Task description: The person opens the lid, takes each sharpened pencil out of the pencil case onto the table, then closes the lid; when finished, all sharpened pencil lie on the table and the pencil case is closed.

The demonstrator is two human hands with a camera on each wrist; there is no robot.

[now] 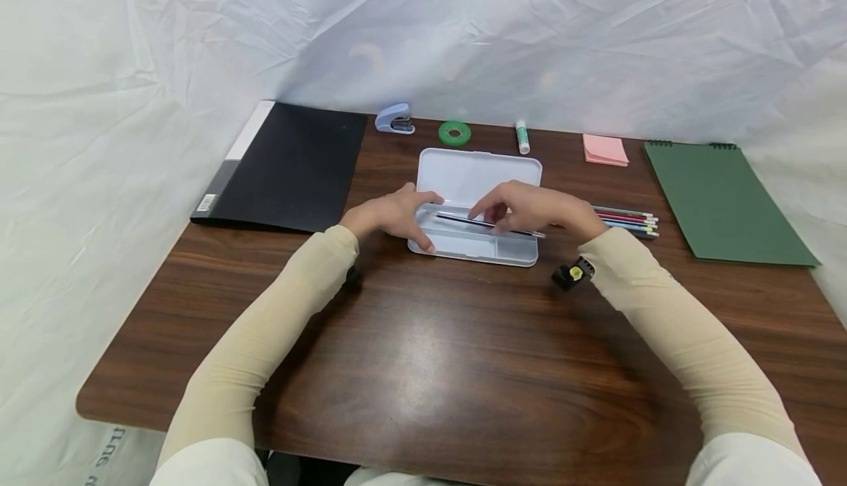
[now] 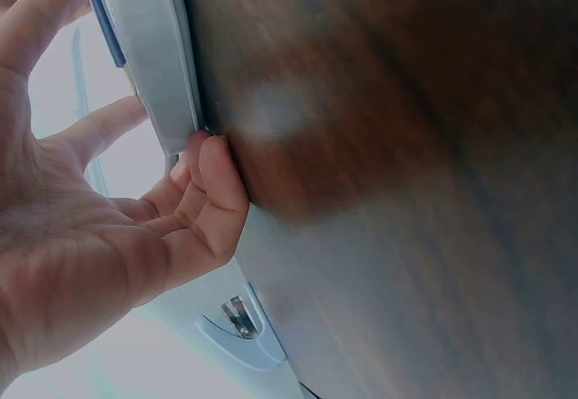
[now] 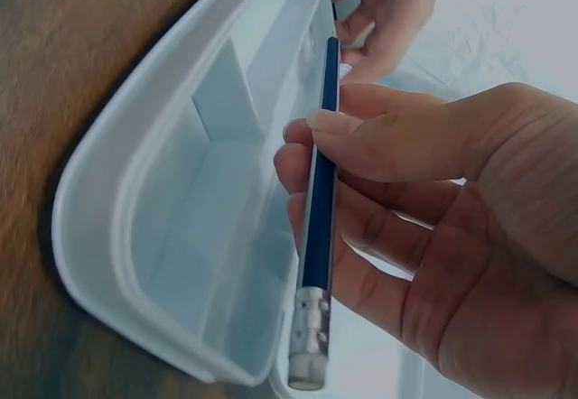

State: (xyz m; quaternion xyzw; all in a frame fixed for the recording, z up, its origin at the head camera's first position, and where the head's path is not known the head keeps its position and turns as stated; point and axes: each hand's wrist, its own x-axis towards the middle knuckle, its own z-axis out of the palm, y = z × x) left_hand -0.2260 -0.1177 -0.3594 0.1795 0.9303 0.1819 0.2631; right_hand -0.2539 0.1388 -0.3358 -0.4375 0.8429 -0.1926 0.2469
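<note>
A white pencil case [image 1: 456,245] lies open on the table, its lid [image 1: 479,170] folded back toward the wall. My left hand [image 1: 395,215] spans the case's left end and holds it, thumb at the near edge; in the left wrist view the fingertips sit right at the case's edge. Over the tray, my right hand [image 1: 526,206] pinches a dark blue pencil [image 3: 318,236] between thumb and fingers. The pencil lies lengthwise along the case, its white eraser end [image 3: 308,372] toward the right. A small divider [image 3: 228,92] stands inside the tray.
Several pencils [image 1: 625,218] lie right of the case, partly behind my right wrist. Along the back are a stapler [image 1: 395,120], green tape [image 1: 454,133], a glue stick [image 1: 523,137] and pink sticky notes [image 1: 605,150]. A black folder [image 1: 298,166] lies left, a green notebook [image 1: 728,203] right.
</note>
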